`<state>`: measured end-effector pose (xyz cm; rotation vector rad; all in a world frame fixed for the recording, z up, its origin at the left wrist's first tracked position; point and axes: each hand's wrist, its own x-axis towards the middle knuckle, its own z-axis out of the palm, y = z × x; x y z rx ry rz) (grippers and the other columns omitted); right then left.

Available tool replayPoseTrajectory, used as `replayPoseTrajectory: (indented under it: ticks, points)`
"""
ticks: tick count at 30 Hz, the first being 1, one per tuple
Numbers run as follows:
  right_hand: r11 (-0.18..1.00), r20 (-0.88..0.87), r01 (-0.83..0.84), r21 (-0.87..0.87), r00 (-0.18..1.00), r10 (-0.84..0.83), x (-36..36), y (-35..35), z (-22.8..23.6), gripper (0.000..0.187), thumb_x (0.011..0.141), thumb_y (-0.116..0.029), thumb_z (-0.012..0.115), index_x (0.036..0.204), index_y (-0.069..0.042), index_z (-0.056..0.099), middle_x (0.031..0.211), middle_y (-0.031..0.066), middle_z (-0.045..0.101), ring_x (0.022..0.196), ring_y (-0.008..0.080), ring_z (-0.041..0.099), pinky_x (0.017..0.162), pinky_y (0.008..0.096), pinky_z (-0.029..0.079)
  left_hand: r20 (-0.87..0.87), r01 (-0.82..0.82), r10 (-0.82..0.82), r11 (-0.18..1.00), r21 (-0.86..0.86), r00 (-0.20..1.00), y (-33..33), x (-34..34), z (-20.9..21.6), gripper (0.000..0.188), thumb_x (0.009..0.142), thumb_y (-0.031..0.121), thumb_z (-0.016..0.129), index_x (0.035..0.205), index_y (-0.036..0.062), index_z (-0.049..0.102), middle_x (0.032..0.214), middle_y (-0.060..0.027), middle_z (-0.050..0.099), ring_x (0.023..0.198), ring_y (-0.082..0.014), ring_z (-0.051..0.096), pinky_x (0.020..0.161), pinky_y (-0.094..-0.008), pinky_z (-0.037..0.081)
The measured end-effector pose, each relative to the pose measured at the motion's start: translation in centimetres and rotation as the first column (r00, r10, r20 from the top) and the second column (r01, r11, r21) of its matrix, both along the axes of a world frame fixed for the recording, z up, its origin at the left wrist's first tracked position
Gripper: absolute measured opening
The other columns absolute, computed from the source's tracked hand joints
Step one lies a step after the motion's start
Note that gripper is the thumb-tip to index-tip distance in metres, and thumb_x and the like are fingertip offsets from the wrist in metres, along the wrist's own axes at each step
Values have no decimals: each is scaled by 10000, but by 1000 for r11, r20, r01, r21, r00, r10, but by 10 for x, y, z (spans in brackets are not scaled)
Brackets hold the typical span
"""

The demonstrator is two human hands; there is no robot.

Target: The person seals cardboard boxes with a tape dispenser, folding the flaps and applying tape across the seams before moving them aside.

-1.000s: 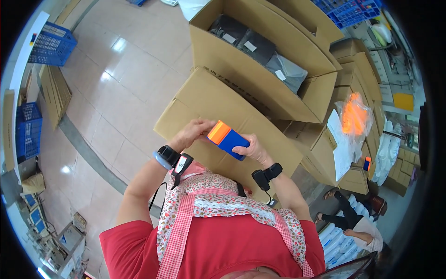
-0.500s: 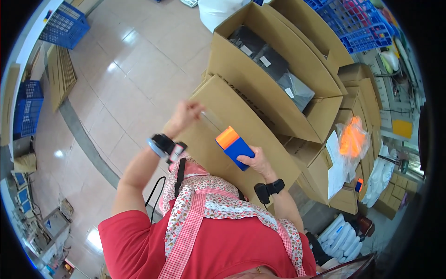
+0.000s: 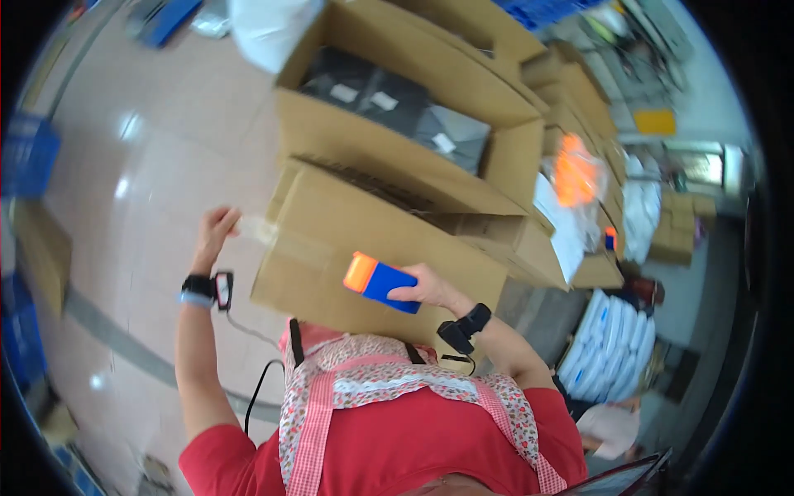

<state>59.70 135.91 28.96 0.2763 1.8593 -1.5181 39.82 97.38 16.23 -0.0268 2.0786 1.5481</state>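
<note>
Head view: left hand (image 3: 217, 235) out past left edge of cardboard carton (image 3: 356, 219), over tiled floor (image 3: 149, 240), fingertips pinched together on translucent tape strip (image 3: 259, 230) reaching to carton top. Right hand (image 3: 432, 288) clamped, thumb and fingers, on blue end of blue-and-orange block (image 3: 385, 283) over carton, orange end facing left; contact with carton unclear. Beyond, open box (image 3: 331, 124) holds dark wrapped packages (image 3: 401, 97).

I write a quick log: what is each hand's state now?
Left hand: closed, pinching clear tape.
Right hand: closed around blue-and-orange box.
</note>
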Motion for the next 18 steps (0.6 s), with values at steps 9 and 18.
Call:
replayPoseTrajectory:
  ticks: [9, 18]
  points:
    - [996, -10, -17, 85, 1000, 18, -3, -4, 13, 466, 755, -397, 714, 987, 2, 653, 821, 113, 669, 746, 170, 625, 719, 315, 496, 204, 27, -54, 991, 133, 978, 20, 31, -80, 253, 889, 248, 601, 982, 17, 649, 702, -15, 596, 678, -97, 566, 646, -265, 494]
    - [996, -78, -13, 83, 997, 19, -2, -1, 11, 477, 753, -419, 701, 954, 12, 655, 807, 129, 670, 725, 194, 625, 699, 331, 499, 53, 170, -162, 948, -270, 985, 67, 12, 19, 536, 896, 313, 576, 1311, 11, 419, 680, -118, 640, 637, -223, 623, 723, -387, 494]
